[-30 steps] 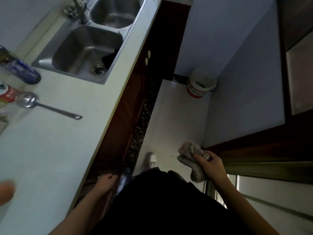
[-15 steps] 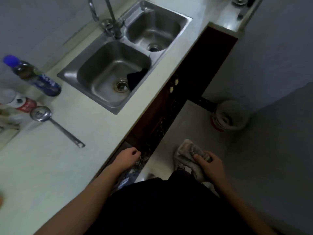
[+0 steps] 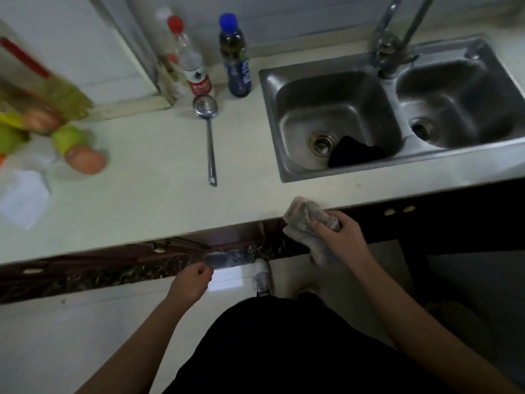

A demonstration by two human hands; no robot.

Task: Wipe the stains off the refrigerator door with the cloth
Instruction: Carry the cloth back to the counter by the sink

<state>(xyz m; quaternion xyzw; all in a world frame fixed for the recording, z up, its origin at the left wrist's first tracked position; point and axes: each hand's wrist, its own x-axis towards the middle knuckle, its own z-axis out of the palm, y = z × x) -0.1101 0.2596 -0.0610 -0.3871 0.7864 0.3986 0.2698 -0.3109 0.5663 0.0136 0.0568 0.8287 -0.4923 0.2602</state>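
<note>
Blurred at far left: fruit point(image 3: 82, 157) and a yellow package, shapes smeared, kinds unclear. Cut off at the top: tap point(image 3: 392, 38) and the tops of the wall panels. Half hidden in the left sink point(image 3: 272, 115) basin: a dark rag point(image 3: 355, 152) beside the drain. No refrigerator door anywhere in view.

Cloth point(image 3: 306, 214), grey and crumpled, gripped in the right hand point(image 3: 341, 237), fingers wrapped round its lower half, upper folds bulging out above the thumb. Cloth top overlapping the front edge of the worktop point(image 3: 142, 211), just below the sink; touching or only in front of it, impossible to tell. Tail of the cloth hanging below the palm. Left hand point(image 3: 193, 282) lower and to the left, curled into a loose fist, holding nothing visible, well apart from the cloth, in front of the dark cabinet base.

Ladle point(image 3: 209, 137) flat on the worktop, bowl toward the wall, handle pointing at the front edge. Two bottles point(image 3: 237, 66) upright behind it against the wall. Broad bare stretch of worktop between ladle and fruit, and between ladle and sink. White paper point(image 3: 22, 200) near the left edge. Pale floor point(image 3: 56, 336) open below, one shoe point(image 3: 261, 277) between the hands.
</note>
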